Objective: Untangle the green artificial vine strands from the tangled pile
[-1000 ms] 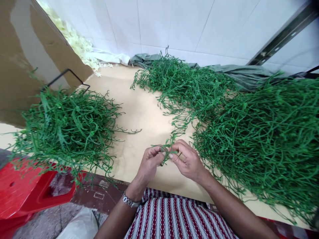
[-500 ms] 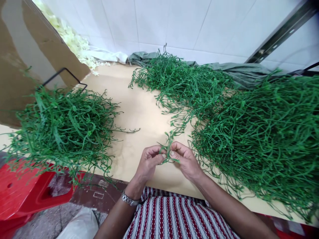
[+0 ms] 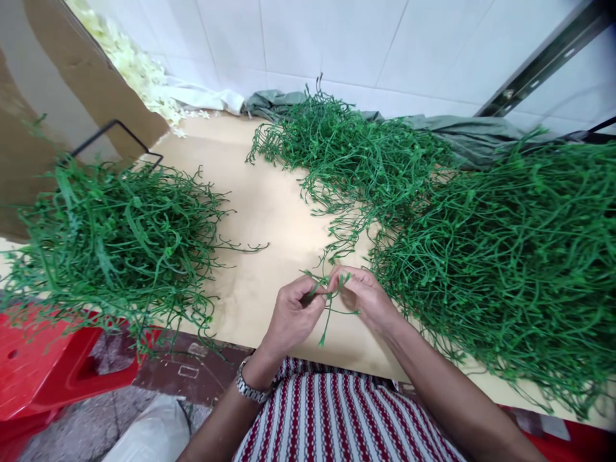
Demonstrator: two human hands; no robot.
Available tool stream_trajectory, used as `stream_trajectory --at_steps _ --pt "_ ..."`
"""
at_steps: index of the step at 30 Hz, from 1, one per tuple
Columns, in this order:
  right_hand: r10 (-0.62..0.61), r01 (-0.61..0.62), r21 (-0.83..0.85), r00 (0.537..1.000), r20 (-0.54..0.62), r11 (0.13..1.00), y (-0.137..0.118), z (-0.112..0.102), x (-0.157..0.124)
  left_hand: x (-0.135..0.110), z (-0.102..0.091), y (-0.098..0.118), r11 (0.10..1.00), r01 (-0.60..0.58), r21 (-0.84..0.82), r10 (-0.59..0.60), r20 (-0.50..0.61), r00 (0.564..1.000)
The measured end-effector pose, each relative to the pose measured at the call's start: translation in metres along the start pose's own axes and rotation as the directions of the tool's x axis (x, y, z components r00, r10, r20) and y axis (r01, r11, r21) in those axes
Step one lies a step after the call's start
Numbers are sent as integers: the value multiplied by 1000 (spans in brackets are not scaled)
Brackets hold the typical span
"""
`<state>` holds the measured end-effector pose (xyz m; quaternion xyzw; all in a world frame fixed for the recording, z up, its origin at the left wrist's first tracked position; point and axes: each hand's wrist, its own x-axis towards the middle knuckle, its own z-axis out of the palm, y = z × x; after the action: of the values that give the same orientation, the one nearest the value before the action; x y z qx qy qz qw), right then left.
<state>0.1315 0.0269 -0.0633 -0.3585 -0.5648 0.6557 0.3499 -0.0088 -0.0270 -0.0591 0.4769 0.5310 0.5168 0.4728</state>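
My left hand (image 3: 293, 314) and my right hand (image 3: 368, 298) meet over the near edge of a tan board (image 3: 269, 212). Both pinch one small green plastic sprig (image 3: 328, 296), whose thin stems dangle below the fingers. A wristwatch (image 3: 250, 388) sits on my left wrist. A big heap of green plastic stems (image 3: 510, 256) lies just right of my right hand. Another heap of green stems (image 3: 115, 237) lies to the left, apart from my left hand.
A third pile of green stems (image 3: 346, 154) lies at the back by the white tiled wall. A cardboard sheet (image 3: 58, 96) leans at the left with a black wire frame (image 3: 115, 141). A red plastic stool (image 3: 43, 372) stands lower left. Grey cloth (image 3: 462, 138) lies behind the piles.
The sprig has turned in my fingers and its stems now hang down below them. My hands shifted slightly; the view tilted a little.
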Motion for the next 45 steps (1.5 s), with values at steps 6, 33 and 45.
stream_trajectory --at_steps 6,33,45 --pt "229 -230 -5 971 71 973 -8 0 5 -1 2 -2 975 -113 193 115 -2 993" --pt "-56 79 -527 997 60 846 -12 0 -9 1 0 -1 892 -260 369 263 44 964" --pt "-190 340 -730 940 283 593 -14 -5 -5 6 -9 0 871 -298 392 237 197 951"
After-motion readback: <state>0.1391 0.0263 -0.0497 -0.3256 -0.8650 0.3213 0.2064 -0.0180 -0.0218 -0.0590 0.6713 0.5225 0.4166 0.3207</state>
